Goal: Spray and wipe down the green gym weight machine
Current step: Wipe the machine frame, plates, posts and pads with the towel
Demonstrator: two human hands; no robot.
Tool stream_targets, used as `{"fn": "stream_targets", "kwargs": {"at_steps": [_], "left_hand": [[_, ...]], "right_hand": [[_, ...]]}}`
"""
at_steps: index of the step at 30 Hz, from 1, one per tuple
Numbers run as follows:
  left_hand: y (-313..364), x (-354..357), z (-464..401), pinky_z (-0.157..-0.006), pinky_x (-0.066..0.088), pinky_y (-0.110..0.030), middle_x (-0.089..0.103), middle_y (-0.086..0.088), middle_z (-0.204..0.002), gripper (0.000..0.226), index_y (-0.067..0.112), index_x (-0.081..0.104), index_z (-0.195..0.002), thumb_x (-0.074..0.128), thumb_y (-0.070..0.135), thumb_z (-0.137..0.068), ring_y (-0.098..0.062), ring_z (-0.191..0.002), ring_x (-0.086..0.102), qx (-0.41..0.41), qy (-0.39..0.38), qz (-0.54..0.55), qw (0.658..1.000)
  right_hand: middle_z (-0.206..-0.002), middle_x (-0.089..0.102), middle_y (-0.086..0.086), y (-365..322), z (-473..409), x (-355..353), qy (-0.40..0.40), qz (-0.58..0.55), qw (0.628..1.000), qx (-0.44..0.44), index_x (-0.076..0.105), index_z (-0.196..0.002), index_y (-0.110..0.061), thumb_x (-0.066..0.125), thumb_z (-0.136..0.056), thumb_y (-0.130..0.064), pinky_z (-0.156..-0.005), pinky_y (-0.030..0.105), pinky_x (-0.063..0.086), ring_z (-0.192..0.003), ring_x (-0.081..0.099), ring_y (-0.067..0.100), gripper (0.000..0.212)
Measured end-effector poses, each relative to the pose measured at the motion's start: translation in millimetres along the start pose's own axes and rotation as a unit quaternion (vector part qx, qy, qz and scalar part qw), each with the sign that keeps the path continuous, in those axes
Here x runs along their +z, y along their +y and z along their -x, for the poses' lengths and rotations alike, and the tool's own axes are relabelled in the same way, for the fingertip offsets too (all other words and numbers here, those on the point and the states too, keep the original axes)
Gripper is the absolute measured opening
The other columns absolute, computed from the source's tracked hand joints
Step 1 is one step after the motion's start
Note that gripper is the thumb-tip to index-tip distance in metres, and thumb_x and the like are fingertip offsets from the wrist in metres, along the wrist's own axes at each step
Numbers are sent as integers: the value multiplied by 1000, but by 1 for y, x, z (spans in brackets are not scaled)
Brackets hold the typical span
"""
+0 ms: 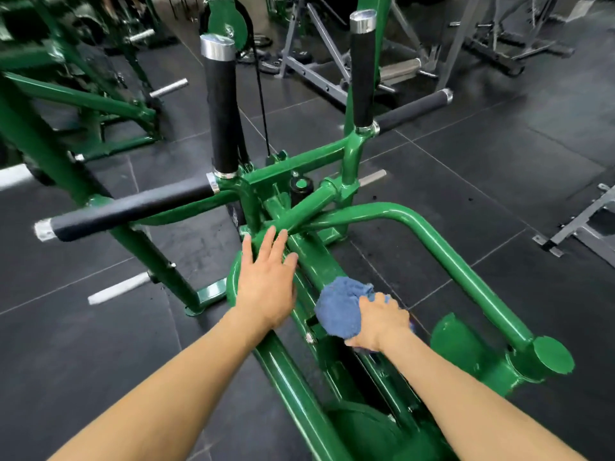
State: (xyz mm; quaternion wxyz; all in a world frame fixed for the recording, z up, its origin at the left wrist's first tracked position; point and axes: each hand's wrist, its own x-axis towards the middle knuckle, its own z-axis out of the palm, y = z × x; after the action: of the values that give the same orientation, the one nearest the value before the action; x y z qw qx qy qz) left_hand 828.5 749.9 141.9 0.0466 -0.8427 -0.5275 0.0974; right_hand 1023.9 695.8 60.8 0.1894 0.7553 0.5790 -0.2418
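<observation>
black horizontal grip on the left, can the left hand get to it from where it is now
Probably yes. The left hand lies open on the green frame and holds nothing, and the black horizontal grip juts out just up and to its left with only open air between. The right hand has the blue cloth.

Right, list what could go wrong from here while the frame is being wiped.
1. The left hand lies flat with straight fingers near the pivot joint of the green machine; if the arms swing, the fingers might get pinched.
2. The right hand holds the blue cloth bunched into a ball beside a bolt and slot; it could snag there and would likely wipe only a narrow strip.
</observation>
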Motion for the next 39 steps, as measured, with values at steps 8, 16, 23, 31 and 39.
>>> {"fn": "stream_targets", "kwargs": {"at_steps": [8,16,23,31,39], "left_hand": [[4,7,-8,-112,-18,-59,-33,-20,-151,71,19,7,-155,39,31,-92,-37,-140,-32,-13,-58,-60,996],[2,12,-11,-112,-19,-58,-32,-18,-153,66,17,18,-153,38,31,-92,-34,-140,-33,-11,-54,-32,998],[2,6,-9,-113,-16,-58,-28,-19,-154,65,15,22,-151,41,28,-90,-34,-142,-29,-12,-51,-18,998],[5,2,13,-122,2,-39,-4,-18,-160,63,13,27,-150,46,24,-91,-30,-149,-6,39,-70,113,990],[7,-1,14,-97,31,-30,49,-6,-124,29,15,56,-113,40,25,-90,-25,-124,37,0,-5,145,989]], "right_hand": [[-152,16,21,-56,-49,5,140,30,990,-15,25,-145,-21,63,-87,-44,-103,45,35,-131,32,38,73],[-148,23,18,-96,-124,-46,110,-5,992,-57,19,-148,-28,64,-83,-44,-102,49,35,-131,33,41,81],[-139,34,11,-62,-64,-21,108,-5,990,-88,33,-138,-22,61,-86,-35,-98,44,38,-127,38,31,61],[-137,37,12,-31,17,30,66,82,994,-40,32,-135,-21,61,-83,-29,-100,44,36,-124,40,33,60],[-139,35,14,-66,-34,1,95,40,994,-30,31,-138,-19,65,-83,-40,-101,43,34,-126,40,34,68]]}}
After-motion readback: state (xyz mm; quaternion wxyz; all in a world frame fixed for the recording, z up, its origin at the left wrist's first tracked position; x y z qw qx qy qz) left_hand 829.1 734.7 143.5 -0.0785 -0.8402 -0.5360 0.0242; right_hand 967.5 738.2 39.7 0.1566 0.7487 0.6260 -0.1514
